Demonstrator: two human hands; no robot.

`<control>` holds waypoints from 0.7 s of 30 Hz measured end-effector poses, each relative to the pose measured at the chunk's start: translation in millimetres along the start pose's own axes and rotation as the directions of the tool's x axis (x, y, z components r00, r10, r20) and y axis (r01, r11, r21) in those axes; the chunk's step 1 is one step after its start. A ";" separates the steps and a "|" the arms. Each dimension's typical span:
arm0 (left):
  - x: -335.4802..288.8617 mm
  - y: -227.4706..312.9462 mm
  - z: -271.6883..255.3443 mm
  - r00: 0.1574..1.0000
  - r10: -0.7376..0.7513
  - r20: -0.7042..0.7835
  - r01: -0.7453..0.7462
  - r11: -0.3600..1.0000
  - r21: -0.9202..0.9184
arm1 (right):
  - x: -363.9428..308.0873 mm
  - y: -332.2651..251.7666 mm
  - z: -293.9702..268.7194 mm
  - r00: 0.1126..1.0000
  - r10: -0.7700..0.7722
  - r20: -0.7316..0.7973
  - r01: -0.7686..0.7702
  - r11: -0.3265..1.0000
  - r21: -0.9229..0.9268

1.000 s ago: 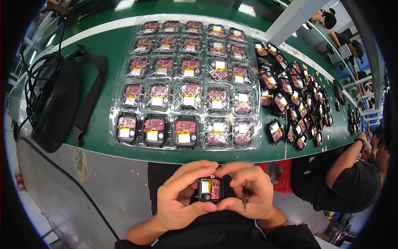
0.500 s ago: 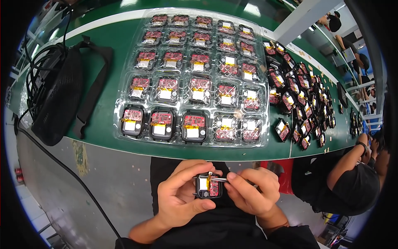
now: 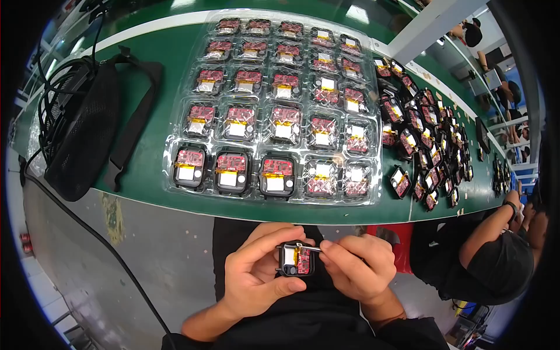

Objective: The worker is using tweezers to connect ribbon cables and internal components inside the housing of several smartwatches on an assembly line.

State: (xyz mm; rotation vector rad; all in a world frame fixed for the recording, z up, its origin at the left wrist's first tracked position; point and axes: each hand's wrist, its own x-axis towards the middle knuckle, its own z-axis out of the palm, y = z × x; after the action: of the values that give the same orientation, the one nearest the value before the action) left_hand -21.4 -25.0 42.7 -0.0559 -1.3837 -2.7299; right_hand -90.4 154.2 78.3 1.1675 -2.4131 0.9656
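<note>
My left hand [image 3: 252,273] is closed round a black smartwatch case [image 3: 284,270] just in front of the table's front edge. The case is open at the back and shows a red circuit board, a white block and yellow tape. In my right hand [image 3: 363,263] a slim pair of metal tweezers [image 3: 312,248] is pinched between thumb and fingers. Its tip touches or hovers over the upper part of the case, beside the yellow tape; contact is too small to tell.
On the green table [image 3: 153,175], clear plastic trays [image 3: 169,137] hold rows of similar watch cases. More cases [image 3: 429,137] lie heaped to the right. A black bag [image 3: 87,131] with cables sits at the left. Another person [image 3: 475,254] works on the right.
Both hands keep their grip on the watch case and tweezers. The tweezer tip has shifted slightly up along the case. The whole view has moved a little.
</note>
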 end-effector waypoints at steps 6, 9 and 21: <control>1.3 1.9 -3.4 1.000 0.005 0.016 -0.005 1.000 0.018 | 0.5 5.7 1.5 0.998 0.068 -0.005 -0.066 0.988 0.137; 2.1 2.5 -4.8 0.999 0.024 0.039 -0.027 0.996 0.082 | 2.0 6.0 0.0 0.997 0.077 0.024 -0.080 0.987 0.142; 1.6 8.3 -5.1 0.999 -0.016 0.043 0.012 0.996 0.089 | 1.3 0.4 3.5 0.999 0.049 0.016 -0.049 0.999 0.018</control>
State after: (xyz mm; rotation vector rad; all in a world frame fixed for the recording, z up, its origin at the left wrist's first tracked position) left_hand -22.2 -34.1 46.5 -0.1009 -1.5205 -2.6903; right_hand -91.4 151.3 76.2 1.1310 -2.4612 0.9986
